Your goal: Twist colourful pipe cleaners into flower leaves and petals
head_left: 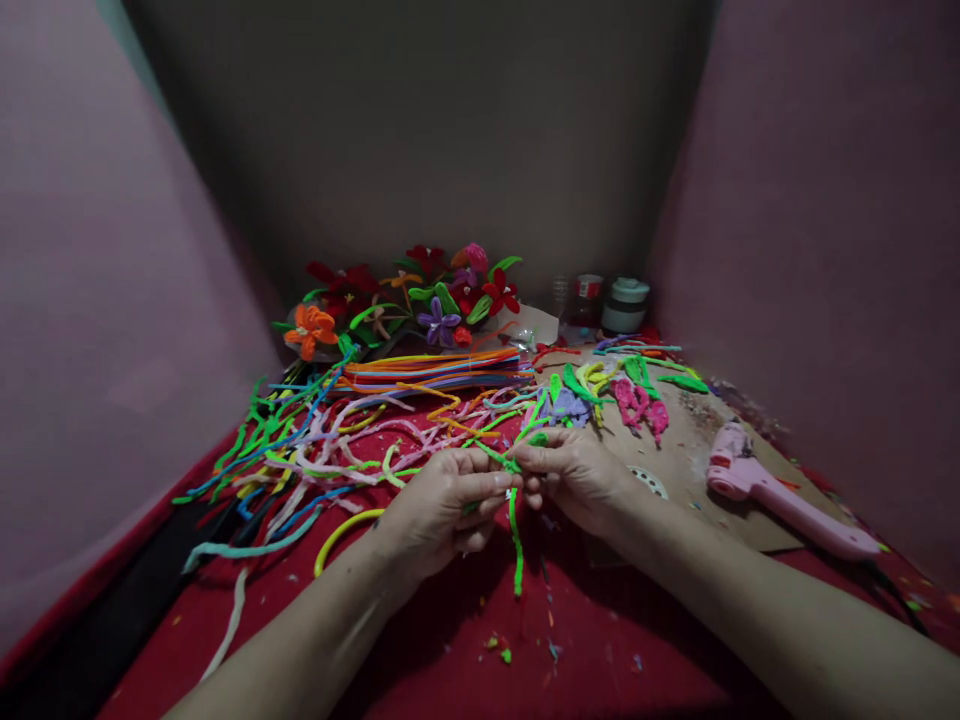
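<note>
At the frame's centre, your left hand (pixel 457 495) and right hand (pixel 570 470) pinched a green fuzzy stem (pixel 517 550), one end pointing downward; a pink tool (pixel 795 510) lay at the right.

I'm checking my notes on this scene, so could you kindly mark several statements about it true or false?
1. The left hand and right hand both hold green pipe cleaner. True.
2. Nothing lies to the right of the hands. False: a pink handheld tool lies there.
3. The tablecloth is red. True.
4. Every flower is white. False: for instance, there are an orange flower and a purple flower.
5. A lidded jar stands at the back. True.
</note>
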`<state>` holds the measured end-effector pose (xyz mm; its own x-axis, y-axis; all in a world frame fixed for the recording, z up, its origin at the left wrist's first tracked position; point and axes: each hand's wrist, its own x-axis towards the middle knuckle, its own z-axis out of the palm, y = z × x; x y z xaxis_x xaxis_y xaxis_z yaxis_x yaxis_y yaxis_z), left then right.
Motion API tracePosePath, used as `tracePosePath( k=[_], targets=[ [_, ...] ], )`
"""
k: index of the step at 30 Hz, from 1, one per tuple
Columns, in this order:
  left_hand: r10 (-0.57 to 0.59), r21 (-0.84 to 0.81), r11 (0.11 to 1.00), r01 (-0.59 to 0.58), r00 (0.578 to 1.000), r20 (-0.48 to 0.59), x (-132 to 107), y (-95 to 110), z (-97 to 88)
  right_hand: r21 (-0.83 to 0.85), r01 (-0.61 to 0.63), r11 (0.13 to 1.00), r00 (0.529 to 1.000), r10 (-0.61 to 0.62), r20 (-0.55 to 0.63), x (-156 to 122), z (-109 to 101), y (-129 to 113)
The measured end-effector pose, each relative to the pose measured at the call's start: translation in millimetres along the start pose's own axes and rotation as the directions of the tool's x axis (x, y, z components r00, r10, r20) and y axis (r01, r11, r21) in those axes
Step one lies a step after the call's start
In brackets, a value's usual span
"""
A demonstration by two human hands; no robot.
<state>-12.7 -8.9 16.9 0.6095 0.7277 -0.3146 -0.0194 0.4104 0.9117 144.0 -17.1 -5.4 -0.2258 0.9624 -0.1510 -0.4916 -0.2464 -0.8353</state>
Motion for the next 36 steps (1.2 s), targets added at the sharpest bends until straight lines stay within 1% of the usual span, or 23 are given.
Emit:
tracePosePath(
  k=[3,5,7,9,10,11,12,14,15,16,17,19,20,21,22,24,26,29,32,36],
  targets=[
    [0.001,0.013,1.000,-0.001,1.000,0.009,-1,1,-0.3,-0.003,-0.010,1.000,1.000,0.009,-0.008,1,0,-2],
    [0.008,0.053,0.999,-0.007,1.000,-0.012,-2,2,0.3,0.013,-0.010,1.000,1.000,0.010,-0.004,1,0,-3],
    [0.022,0.116,0.993,-0.018,0.999,-0.035,-2,2,1.2,0.030,-0.013,0.999,1.000,0.013,0.007,2,0,-3],
    [0.053,0.216,0.975,-0.039,0.997,-0.059,-2,1,2.3,0.031,-0.010,0.999,1.000,0.010,0.017,3,0,-4],
    [0.101,0.291,0.954,-0.074,0.992,-0.079,-2,0,2.9,0.018,0.005,1.000,1.000,-0.005,0.012,3,0,-3],
    [0.180,0.382,0.915,-0.128,0.978,-0.103,-2,-2,3.6,-0.001,0.032,0.999,0.999,-0.032,-0.002,3,0,-3],
    [0.279,0.483,0.855,-0.189,0.952,-0.123,-1,-4,4.4,-0.026,0.062,0.998,0.998,-0.062,-0.021,3,1,-3],
    [0.462,0.645,0.711,-0.280,0.877,-0.129,-1,-7,6.0,-0.081,0.113,0.990,0.991,-0.118,-0.066,3,2,-2],
    [0.505,0.681,0.670,-0.295,0.854,-0.126,0,-8,6.6,-0.102,0.129,0.986,0.987,-0.138,-0.085,3,2,-3],
    [0.506,0.686,0.667,-0.289,0.853,-0.132,0,-8,7.0,-0.118,0.139,0.983,0.984,-0.150,-0.096,3,2,-3],
    [0.471,0.663,0.700,-0.266,0.870,-0.148,0,-8,7.2,-0.134,0.145,0.980,0.982,-0.159,-0.098,2,2,-4],
    [0.341,0.563,0.803,-0.196,0.926,-0.164,2,-8,6.8,-0.174,0.175,0.969,0.977,-0.193,-0.093,2,1,-5],
    [0.280,0.506,0.846,-0.168,0.947,-0.154,2,-7,6.2,-0.196,0.198,0.960,0.972,-0.218,-0.088,2,1,-6],
    [0.241,0.450,0.879,-0.156,0.961,-0.137,3,-7,5.5,-0.218,0.220,0.951,0.966,-0.243,-0.083,2,0,-7],
    [0.229,0.399,0.902,-0.164,0.966,-0.121,4,-6,4.7,-0.238,0.240,0.941,0.960,-0.266,-0.082,2,-1,-8],
    [0.246,0.321,0.926,-0.201,0.963,-0.108,6,-6,3.9,-0.269,0.253,0.929,0.956,-0.282,-0.077,2,-2,-8],
    [0.263,0.280,0.934,-0.220,0.957,-0.126,7,-6,4.2,-0.284,0.229,0.931,0.966,-0.254,-0.054,2,-3,-8],
    [0.270,0.248,0.943,-0.224,0.947,-0.174,8,-4,6.4,-0.264,0.213,0.941,0.975,-0.224,-0.012,1,-3,-7],
    [0.279,0.205,0.950,-0.235,0.934,-0.222,8,-4,7.3,-0.234,0.232,0.944,0.973,-0.230,0.033,1,-2,-5],
    [0.253,0.184,0.959,-0.215,0.942,-0.221,10,-6,5.8,-0.258,0.195,0.946,0.980,-0.196,0.022,0,0,-4]
  ],
)
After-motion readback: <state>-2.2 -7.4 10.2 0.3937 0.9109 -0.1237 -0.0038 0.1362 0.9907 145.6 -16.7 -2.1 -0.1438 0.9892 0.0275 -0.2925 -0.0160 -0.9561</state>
